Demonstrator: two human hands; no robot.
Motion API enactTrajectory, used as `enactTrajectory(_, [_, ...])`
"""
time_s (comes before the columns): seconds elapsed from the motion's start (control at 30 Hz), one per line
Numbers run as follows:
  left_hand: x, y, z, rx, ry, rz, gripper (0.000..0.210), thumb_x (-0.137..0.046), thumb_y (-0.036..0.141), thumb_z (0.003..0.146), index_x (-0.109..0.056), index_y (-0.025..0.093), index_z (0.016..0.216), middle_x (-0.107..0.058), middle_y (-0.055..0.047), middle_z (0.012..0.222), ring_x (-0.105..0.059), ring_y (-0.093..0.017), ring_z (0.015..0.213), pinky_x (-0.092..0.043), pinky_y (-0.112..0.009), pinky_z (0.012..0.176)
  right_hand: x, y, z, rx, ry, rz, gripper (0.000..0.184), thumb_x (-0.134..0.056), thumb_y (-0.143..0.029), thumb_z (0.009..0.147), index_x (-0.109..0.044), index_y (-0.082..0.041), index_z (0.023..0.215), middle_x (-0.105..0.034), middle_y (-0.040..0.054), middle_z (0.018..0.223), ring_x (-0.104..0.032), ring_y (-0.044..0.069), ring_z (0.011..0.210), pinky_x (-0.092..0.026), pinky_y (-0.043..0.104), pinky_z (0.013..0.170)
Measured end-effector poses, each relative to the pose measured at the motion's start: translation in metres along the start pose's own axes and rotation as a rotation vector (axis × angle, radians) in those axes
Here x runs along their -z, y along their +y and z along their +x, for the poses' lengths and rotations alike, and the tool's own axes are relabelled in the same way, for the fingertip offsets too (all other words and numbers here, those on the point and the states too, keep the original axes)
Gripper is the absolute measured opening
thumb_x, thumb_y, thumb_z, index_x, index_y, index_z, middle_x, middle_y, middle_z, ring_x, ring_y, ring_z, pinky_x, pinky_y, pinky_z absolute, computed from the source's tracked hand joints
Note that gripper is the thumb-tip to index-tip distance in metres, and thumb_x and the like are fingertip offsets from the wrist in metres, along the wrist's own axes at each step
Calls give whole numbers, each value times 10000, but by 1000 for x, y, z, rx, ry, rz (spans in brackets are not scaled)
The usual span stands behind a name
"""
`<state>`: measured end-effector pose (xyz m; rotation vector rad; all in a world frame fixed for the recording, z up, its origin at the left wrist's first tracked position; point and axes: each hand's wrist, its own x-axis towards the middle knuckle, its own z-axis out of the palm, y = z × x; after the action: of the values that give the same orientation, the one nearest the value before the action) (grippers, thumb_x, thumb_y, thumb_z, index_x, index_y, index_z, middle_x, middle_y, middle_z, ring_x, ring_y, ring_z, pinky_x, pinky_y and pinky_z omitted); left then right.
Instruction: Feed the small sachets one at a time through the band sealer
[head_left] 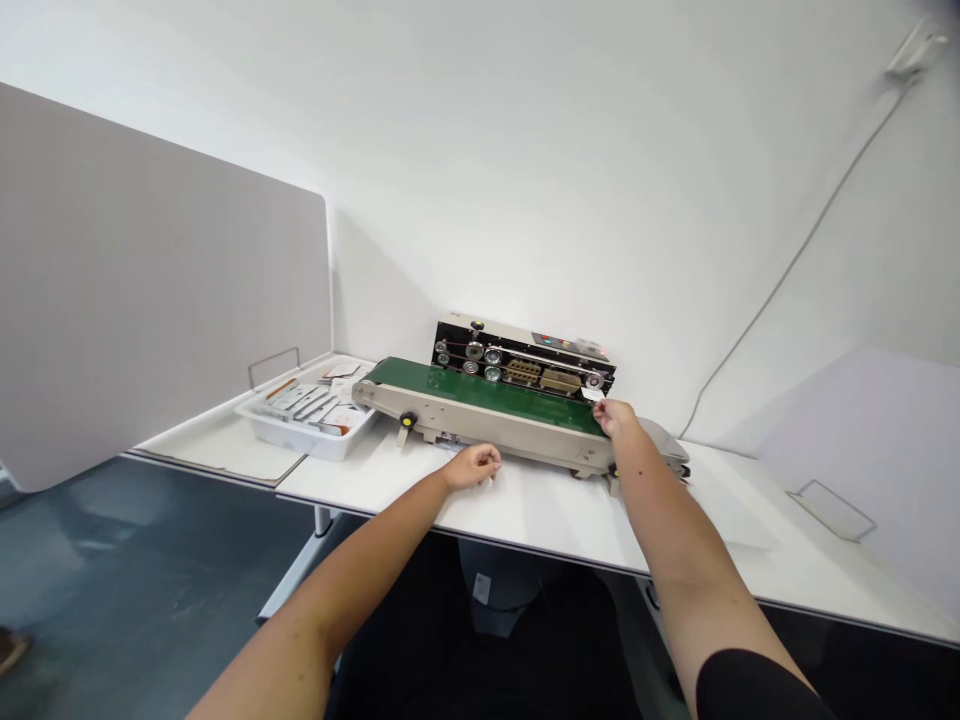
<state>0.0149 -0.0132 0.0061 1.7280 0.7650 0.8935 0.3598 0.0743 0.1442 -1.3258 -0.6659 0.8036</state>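
A band sealing machine with a green conveyor belt (487, 392) stands on the white table. Its sealing head (525, 360), with rollers and brass-coloured blocks, runs along the back of the belt. At the right end of the belt, my right hand (613, 416) is closed in a pinch on a small white packet (592, 395), which lies by the sealing head's lower edge. The fingertips partly cover the packet. My left hand (472, 467) rests in front of the conveyor base, loosely curled, with nothing visible in it.
A white plastic bin (300, 440) holding several flat packets stands left of the machine. Grey partitions (165, 280) border the table (555, 520) at left and right. A cable (795, 260) runs down the wall at right. Below the table edge is a dark grey container (499, 600).
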Motion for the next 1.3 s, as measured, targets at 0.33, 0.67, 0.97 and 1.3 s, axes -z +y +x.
enactTrajectory(0.33, [7,8,-7,-108,351,731,97,-595,268,856,-660,214,808,-689,-49,794,-623,-208,773,-423,-279,705,-9,39,-96,639,112,-188,300,-595,-245,849,-631,-232,1147,-625,59,1008,-602,167,869,-524,256,765])
enactTrajectory(0.67, [0,7,-16,180,376,1138,449,-679,480,824,-680,211,1183,-672,-175,1243,-528,-410,1233,-296,-555,1085,-19,176,-186,530,-647,-577,273,-549,-300,823,-741,-242,1007,-730,43,905,-658,239,815,-518,371,811])
enactTrajectory(0.97, [2,3,-11,-269,-50,1020,390,-626,232,867,-679,257,1253,-708,-77,1234,-622,-276,1133,-427,-393,1028,-12,175,-181,452,-609,-466,283,-556,-319,830,-746,-210,1009,-737,38,873,-673,220,816,-520,345,804])
enactTrajectory(1.3, [0,-8,-9,-232,3,988,341,-652,281,865,-706,253,1201,-731,-66,1199,-655,-258,1134,-432,-387,1070,-15,176,-181,753,-523,-573,451,-638,-242,779,-697,-220,1226,-683,83,1192,-595,267,1133,-452,409,1038])
